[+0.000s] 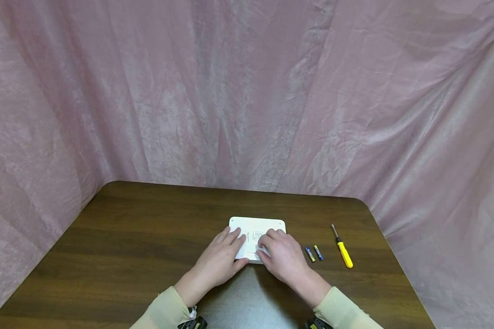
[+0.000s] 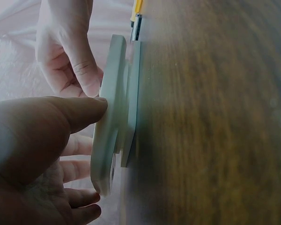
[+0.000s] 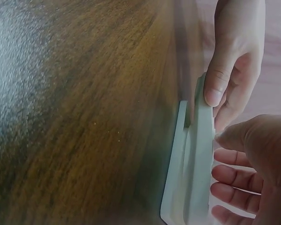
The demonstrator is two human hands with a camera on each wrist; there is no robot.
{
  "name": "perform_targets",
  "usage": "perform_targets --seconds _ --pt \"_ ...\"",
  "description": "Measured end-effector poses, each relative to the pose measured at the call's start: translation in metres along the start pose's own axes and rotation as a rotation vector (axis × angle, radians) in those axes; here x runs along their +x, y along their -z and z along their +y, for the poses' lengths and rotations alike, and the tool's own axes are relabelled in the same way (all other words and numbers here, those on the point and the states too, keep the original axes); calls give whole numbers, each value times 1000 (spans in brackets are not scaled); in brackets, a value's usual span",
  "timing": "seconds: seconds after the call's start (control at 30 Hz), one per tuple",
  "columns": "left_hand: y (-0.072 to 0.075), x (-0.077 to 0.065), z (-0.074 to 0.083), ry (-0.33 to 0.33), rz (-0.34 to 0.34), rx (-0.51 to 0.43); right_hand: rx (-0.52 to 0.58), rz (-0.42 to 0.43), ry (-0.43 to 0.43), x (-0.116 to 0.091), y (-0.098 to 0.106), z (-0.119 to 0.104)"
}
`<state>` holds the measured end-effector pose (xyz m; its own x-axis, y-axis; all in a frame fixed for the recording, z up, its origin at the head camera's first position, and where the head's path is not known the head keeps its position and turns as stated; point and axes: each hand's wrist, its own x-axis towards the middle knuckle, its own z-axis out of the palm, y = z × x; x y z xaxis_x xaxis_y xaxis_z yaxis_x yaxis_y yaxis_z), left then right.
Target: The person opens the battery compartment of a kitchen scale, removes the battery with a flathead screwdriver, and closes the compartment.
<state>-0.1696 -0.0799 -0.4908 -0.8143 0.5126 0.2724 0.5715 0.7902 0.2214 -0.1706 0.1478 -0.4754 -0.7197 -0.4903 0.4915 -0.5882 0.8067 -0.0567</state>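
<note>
A white kitchen scale (image 1: pixel 256 223) lies upside down on the table, its printed label (image 1: pixel 253 237) facing up. From the side, the left wrist view shows its thick body (image 2: pixel 110 112) above a thinner plate (image 2: pixel 133 103) near the tabletop. My left hand (image 1: pixel 220 259) rests on the scale's left part with extended fingers, the thumb against the near edge. My right hand (image 1: pixel 284 257) is over the right part, bent fingers and thumb touching the underside by the label. Its palm hides the scale's right part in the head view.
Two small blue-and-yellow batteries (image 1: pixel 310 254) lie just right of my right hand. Farther right is a screwdriver (image 1: pixel 344 254) with a yellow handle, its tip pointing away. The brown wooden table (image 1: pixel 127 237) reaches back to a pink curtain (image 1: pixel 230 114).
</note>
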Motion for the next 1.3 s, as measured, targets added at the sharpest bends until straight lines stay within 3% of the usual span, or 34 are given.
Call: perform_targets --seconds 0.27,0.67,1.0,1.3 --pt "0 0 1 0 -7 1 23 -8 4 -6 3 2" --pt "1 3 0 37 -55 -22 -25 -179 87 -40 12 6" --pt "0 2 0 27 -41 -17 -63 -136 152 -49 9 6" --pt "0 1 -1 22 -34 -14 -72 -156 155 -48 11 3"
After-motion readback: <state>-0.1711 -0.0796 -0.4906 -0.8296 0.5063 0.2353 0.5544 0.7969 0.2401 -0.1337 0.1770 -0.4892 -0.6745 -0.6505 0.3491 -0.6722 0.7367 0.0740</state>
